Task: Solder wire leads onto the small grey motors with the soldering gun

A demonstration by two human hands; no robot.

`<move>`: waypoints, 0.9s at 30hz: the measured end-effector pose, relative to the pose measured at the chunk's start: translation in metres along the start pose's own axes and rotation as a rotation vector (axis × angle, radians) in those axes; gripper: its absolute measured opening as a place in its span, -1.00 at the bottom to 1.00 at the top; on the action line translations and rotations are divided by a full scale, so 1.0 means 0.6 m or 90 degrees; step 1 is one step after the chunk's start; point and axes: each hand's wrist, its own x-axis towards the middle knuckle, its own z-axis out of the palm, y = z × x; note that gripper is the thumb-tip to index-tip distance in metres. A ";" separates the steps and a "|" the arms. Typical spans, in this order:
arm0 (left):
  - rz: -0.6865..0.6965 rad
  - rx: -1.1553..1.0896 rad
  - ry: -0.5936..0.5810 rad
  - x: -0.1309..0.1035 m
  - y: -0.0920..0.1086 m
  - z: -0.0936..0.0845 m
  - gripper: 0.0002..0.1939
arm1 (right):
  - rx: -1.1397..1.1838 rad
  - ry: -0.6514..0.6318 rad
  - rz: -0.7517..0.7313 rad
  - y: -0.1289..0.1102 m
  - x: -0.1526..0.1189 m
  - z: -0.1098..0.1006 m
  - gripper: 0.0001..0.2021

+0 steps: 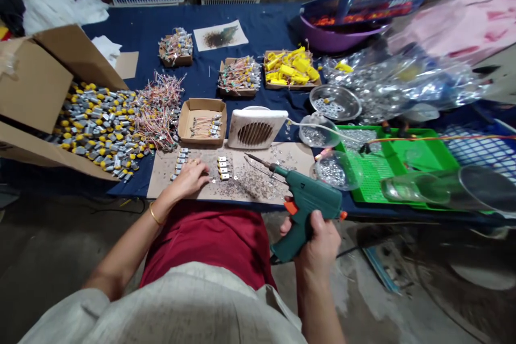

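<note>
My right hand [318, 247] grips the handle of a green soldering gun [304, 204], whose thin tip points left over a brown cardboard work mat [250, 174]. My left hand [189, 176] rests palm down on that mat, fingertips touching a small motor near a short column of small motors [223, 167]. Another row of motors [180, 162] lies just left of the hand. A small open cardboard box [201, 121] behind the mat holds a few wired motors.
A large tipped carton spills grey-and-yellow motors [97, 126] and a pile of coloured wires [159, 110] at left. A white vented fan [255, 128], clear bowls [334, 102], a green tray [397, 164], yellow parts [290, 69] and plastic bags [399, 83] crowd the right.
</note>
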 end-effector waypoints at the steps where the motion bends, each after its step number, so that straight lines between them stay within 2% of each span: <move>1: -0.005 0.014 -0.022 -0.005 -0.002 -0.002 -0.87 | -0.002 -0.011 -0.001 -0.001 0.000 0.002 -0.59; 4: -0.030 -0.056 -0.047 -0.014 0.001 -0.005 -0.88 | -0.018 -0.043 0.010 -0.005 -0.002 0.012 -0.57; 7: -0.108 -0.285 -0.083 -0.019 0.014 -0.007 -0.82 | -0.026 -0.064 0.038 -0.003 -0.006 0.029 -0.56; 10: -0.204 -0.482 -0.115 -0.021 0.035 0.002 -0.71 | 0.027 -0.066 0.073 0.007 -0.008 0.057 -0.50; 12: -0.226 -0.546 -0.107 -0.021 0.053 0.016 -0.68 | 0.086 -0.078 0.067 0.013 -0.009 0.082 -0.48; 17: -0.221 -0.629 -0.066 -0.023 0.093 0.045 -0.75 | 0.208 -0.148 0.052 0.024 -0.016 0.135 -0.52; 20: -0.240 -0.784 -0.112 -0.029 0.103 0.042 -0.70 | 0.238 -0.145 0.073 0.033 -0.015 0.140 -0.55; 23: -0.250 -0.916 -0.187 -0.034 0.105 0.035 -0.62 | 0.265 -0.128 0.097 0.042 -0.011 0.128 -0.54; 25: -0.267 -0.965 -0.228 -0.035 0.106 0.036 -0.58 | 0.285 -0.131 0.112 0.046 -0.009 0.120 -0.55; 27: -0.302 -0.982 -0.222 -0.033 0.110 0.043 -0.55 | 0.293 -0.136 0.128 0.048 -0.009 0.114 -0.56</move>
